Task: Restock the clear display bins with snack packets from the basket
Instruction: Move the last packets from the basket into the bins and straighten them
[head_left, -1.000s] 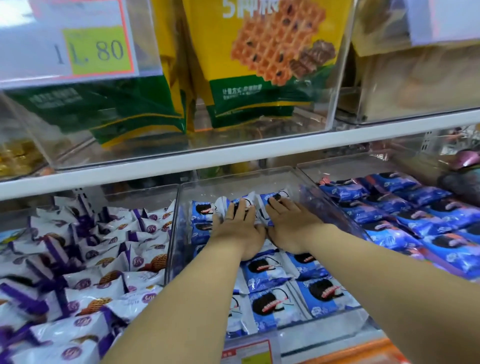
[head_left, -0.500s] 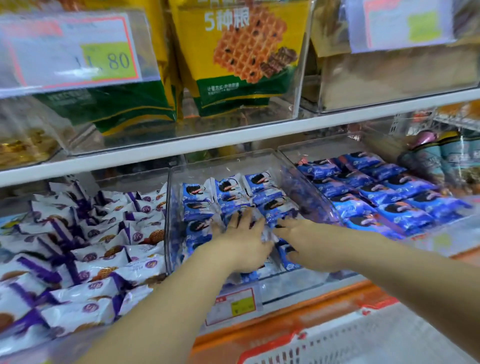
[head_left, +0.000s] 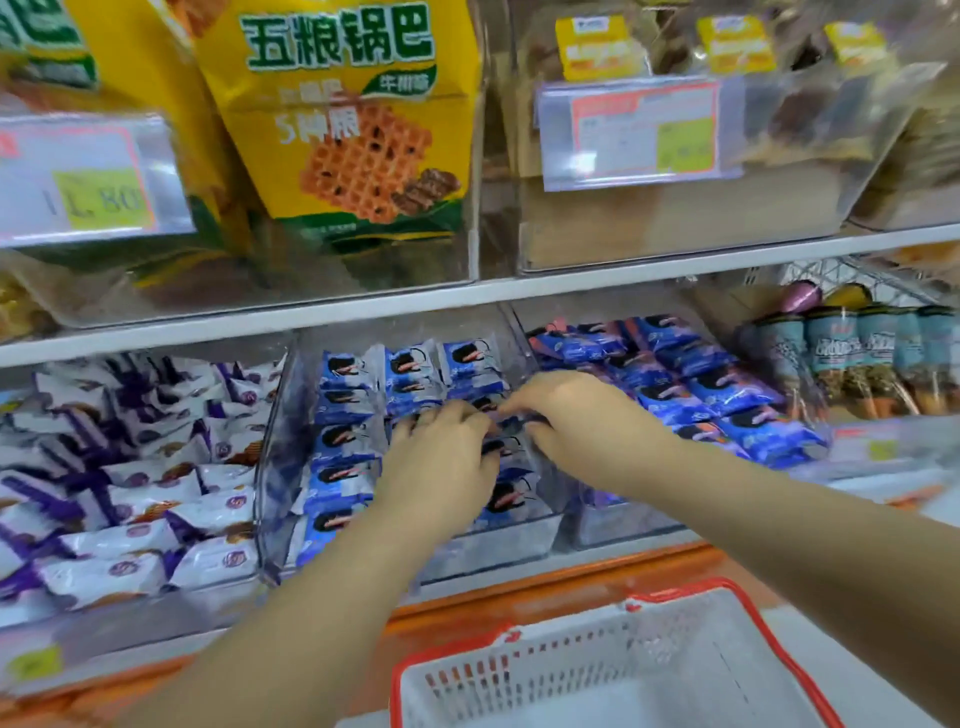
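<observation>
1. Now both hands are down in the middle clear bin (head_left: 275, 467), on the blue-and-white packets (head_left: 348, 467) that stand there in rows on edge.
2. The left hand (head_left: 441, 457) lies palm-down with its fingers bent over the packet tops. Whether it grips one or only steadies the row, I cannot tell.
3. The right hand (head_left: 576, 415) has thumb and fingers curled toward each other round a packet's edge, pinching it. This is probably to tuck it upright into the row.
4. Standing the packets tight and face-forward likely lets more fit and keeps the printed fronts readable from the aisle.
5. The white basket (head_left: 613, 670) with its red rim sits low in front of the shelf, within easy reach. The part in view shows no packets.
6. Neighbouring bins hold purple-and-white packets (head_left: 130, 493) on the left and darker blue packets (head_left: 701, 395) on the right, so each sort keeps its own compartment.
</observation>
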